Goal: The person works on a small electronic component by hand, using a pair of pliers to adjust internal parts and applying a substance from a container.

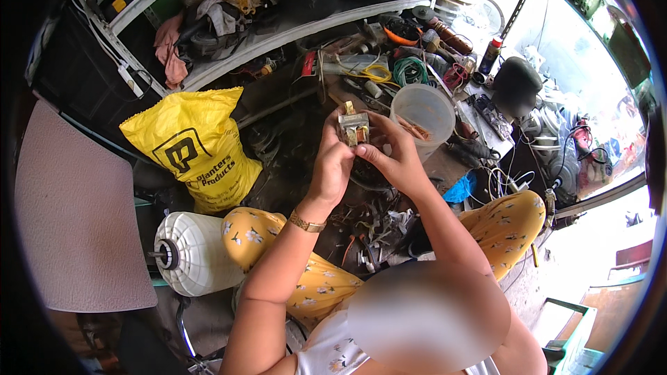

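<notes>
In the head view, the left hand (329, 160) and the right hand (399, 154) hold together a small metal part (353, 129) with a copper-coloured winding, in the middle of the scene. The fingers of both hands are pinching this part, and the right thumb is at its near edge. Beside the right hand, to the right, stands a translucent bucket (445, 133); at left is a yellow sack (226, 142)
</notes>
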`<action>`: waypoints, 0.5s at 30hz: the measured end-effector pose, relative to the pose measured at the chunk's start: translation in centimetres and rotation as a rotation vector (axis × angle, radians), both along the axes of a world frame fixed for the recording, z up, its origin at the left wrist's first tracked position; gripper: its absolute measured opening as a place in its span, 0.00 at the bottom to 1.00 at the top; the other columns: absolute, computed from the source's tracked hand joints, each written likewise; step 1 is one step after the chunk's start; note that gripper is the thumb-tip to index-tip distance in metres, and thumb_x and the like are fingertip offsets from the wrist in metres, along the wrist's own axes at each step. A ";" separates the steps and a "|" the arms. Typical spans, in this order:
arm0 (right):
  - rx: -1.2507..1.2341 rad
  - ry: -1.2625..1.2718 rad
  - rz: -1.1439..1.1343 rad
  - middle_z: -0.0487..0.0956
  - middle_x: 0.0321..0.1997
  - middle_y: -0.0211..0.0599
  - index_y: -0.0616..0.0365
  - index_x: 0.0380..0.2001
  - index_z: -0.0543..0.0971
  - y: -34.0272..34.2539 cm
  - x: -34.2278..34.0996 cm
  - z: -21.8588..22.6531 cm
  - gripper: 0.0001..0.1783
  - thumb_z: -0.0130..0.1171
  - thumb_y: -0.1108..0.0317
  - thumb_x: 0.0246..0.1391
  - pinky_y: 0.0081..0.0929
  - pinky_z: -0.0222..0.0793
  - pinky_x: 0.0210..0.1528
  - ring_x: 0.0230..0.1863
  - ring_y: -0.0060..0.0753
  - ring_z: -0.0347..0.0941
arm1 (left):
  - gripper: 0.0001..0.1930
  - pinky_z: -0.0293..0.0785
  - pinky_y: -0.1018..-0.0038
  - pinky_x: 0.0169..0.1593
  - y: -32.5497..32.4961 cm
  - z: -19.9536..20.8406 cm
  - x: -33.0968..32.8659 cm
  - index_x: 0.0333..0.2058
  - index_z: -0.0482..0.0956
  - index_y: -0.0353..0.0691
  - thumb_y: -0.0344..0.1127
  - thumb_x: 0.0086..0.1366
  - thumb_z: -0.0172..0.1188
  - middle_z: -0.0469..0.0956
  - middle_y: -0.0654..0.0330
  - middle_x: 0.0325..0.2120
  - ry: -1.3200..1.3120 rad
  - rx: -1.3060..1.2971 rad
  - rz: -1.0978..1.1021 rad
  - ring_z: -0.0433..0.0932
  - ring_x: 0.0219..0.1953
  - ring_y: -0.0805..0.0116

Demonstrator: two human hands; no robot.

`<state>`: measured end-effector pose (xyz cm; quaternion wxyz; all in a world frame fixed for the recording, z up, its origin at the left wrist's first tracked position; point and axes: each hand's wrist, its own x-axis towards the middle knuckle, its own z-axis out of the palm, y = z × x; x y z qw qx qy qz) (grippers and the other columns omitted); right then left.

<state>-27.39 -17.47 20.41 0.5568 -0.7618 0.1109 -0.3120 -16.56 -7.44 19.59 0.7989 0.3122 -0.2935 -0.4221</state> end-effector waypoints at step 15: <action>-0.247 -0.140 -0.461 0.77 0.32 0.37 0.61 0.29 0.81 2.4 1.1 1.1 0.08 0.68 0.77 0.43 0.27 0.68 0.31 0.30 0.35 0.72 | 0.25 0.67 0.73 0.56 0.0 -0.5 -0.3 0.63 0.58 0.44 0.32 0.69 0.52 0.67 0.62 0.55 0.010 -0.012 0.219 0.68 0.55 0.72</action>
